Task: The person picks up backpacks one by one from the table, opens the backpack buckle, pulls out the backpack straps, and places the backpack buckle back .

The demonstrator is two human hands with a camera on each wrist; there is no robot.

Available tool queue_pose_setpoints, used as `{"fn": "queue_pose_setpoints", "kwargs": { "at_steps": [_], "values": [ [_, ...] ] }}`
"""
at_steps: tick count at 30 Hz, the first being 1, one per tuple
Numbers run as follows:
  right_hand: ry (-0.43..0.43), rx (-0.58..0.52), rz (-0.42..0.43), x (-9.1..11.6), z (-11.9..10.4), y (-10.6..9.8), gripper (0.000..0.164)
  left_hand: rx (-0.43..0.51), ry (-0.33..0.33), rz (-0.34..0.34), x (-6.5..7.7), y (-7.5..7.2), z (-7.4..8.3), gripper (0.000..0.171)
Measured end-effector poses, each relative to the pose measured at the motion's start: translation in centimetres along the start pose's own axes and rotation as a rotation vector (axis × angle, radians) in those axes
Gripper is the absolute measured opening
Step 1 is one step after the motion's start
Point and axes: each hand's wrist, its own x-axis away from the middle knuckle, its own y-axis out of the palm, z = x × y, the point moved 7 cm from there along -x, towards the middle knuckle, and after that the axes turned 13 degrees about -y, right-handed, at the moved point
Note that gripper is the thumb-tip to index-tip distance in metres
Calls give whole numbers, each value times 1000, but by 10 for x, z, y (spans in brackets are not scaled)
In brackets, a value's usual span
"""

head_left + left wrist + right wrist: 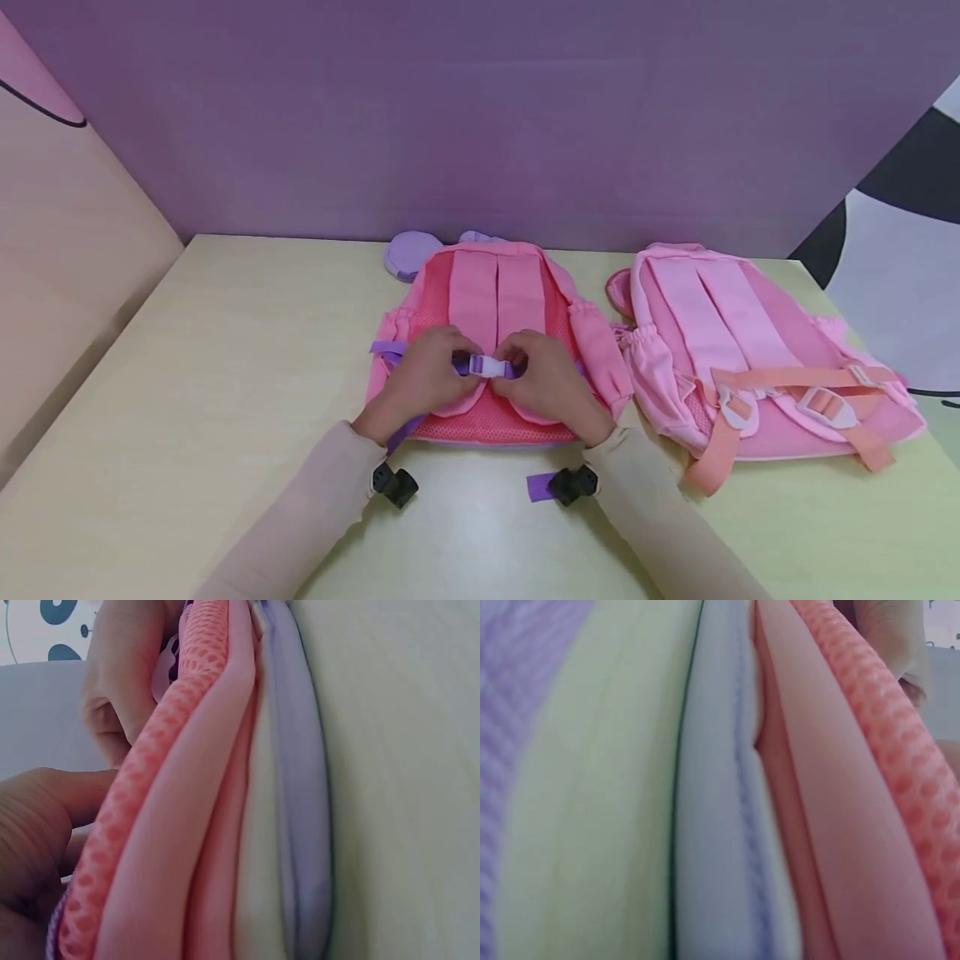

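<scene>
A pink backpack [487, 428] lies with its shoulder straps and red mesh back facing up. Over its middle, both hands hold a purple strap with a pale side-release buckle [487, 367], whose halves appear together. My left hand [427, 371] pinches the buckle's left end between thumb and fingers. From the other side, my right hand [551, 379] pinches the right end. The left wrist view has the backpack's mesh edge [142, 772] hiding parts of both hands. In the right wrist view the layered bottom edge [855, 780] fills most of the picture, and the buckle is hidden.
To the right, a lighter pink backpack [757, 333] with orange straps [723, 450] lies close beside the first. A round purple pouch [412, 254] sits behind the first backpack. One purple strap end [538, 487] rests on the pale table [225, 375] near my right wrist.
</scene>
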Motion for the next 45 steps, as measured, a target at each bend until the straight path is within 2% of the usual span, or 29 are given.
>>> {"fn": "queue_pose_setpoints", "kwargs": {
  "at_steps": [6,14,27,34,45],
  "values": [
    [-24,-42,38,0,1,2,20,80,-21,-14,1,-1,-8,26],
    [-25,-66,63,2,5,0,20,36,34,6,-1,1,-4,24],
    [-24,-40,67,1,6,-2,20,53,75,-14,-3,1,-1,22],
    [-29,-38,62,0,5,-2,19,84,71,-55,-3,1,-3,23],
    [-38,-44,65,1,4,-1,21,102,84,-47,-2,1,-4,22]
  ]
}}
